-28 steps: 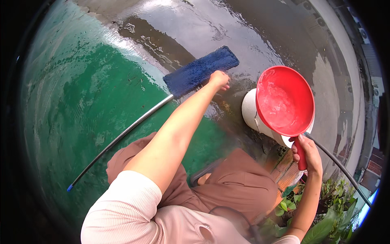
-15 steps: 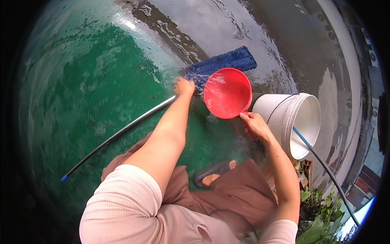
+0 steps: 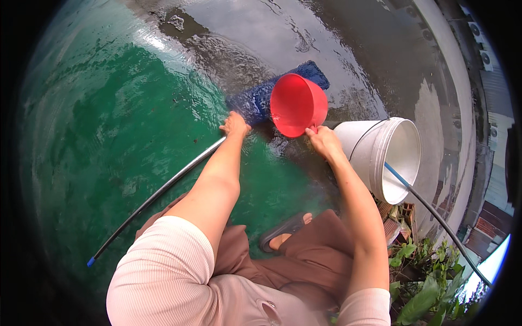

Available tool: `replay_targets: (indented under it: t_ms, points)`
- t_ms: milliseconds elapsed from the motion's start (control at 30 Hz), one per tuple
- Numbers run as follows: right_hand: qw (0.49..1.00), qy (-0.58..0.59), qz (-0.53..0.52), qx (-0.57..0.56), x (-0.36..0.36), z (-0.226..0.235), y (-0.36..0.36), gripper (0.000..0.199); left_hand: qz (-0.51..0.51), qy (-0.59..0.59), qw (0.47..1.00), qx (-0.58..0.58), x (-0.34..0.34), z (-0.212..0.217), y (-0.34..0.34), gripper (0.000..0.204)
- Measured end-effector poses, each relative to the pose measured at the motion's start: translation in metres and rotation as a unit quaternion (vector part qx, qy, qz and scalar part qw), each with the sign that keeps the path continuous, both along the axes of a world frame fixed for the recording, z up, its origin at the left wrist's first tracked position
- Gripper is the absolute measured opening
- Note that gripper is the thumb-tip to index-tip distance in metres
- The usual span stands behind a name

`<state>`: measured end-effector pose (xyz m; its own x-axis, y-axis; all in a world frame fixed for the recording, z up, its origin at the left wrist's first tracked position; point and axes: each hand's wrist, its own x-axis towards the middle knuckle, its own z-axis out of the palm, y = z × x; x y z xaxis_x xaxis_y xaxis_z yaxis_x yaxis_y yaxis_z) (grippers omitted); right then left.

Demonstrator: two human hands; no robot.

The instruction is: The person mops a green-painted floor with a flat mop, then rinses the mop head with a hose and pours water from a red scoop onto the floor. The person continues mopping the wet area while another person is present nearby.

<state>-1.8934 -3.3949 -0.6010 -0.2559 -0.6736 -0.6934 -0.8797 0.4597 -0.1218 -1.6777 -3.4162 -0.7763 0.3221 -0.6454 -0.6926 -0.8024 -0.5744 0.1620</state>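
Observation:
A flat mop with a shaggy blue head (image 3: 251, 99) lies on the wet floor, its silver handle (image 3: 163, 187) running back to the lower left. My left hand (image 3: 235, 124) is closed on the mop where the handle meets the head. In my right hand (image 3: 325, 142) is the handle of a red plastic dipper (image 3: 293, 106). The dipper is tipped on its side over the mop head, its mouth facing left, and hides part of the blue pile. No water is visible inside it.
To the right stands a white bucket (image 3: 353, 144), with a hose (image 3: 398, 175) running into it. Bricks (image 3: 392, 227) and leafy plants (image 3: 421, 299) border the lower right. Wet green floor (image 3: 125, 119) spreads left, grey floor beyond. My sandalled foot (image 3: 280, 236) is below the mop.
The dipper has tipped further, its mouth turning left. Water that was splashing from it onto the mop has run out, and rippling water now spreads over the floor beyond. My left hand stays at the mop.

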Motion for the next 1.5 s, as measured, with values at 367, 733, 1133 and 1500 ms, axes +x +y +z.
replay_targets:
  t_ms: [367, 733, 1133, 1500]
  points:
    - [0.990, 0.043, 0.121, -0.050, 0.029, 0.012, 0.010, 0.042, 0.230, 0.043, 0.968, -0.089, -0.004, -0.015, -0.004, 0.085]
    - [0.932, 0.082, 0.213, -0.283, 0.014, 0.048, 0.027, 0.030, 0.138, 0.019, 0.986, 0.093, 0.005, -0.042, -0.016, 0.060]
    - [0.920, 0.320, -0.014, -0.227, -0.196, 0.220, 0.136, 0.031, -0.020, -0.068, 0.998, -0.001, -0.030, 0.015, 0.016, 0.084]
    - [0.933, 0.281, 0.225, 0.000, -0.300, -0.032, 0.114, 0.023, -0.081, -0.219, 0.959, -0.161, -0.059, -0.017, 0.067, 0.065]
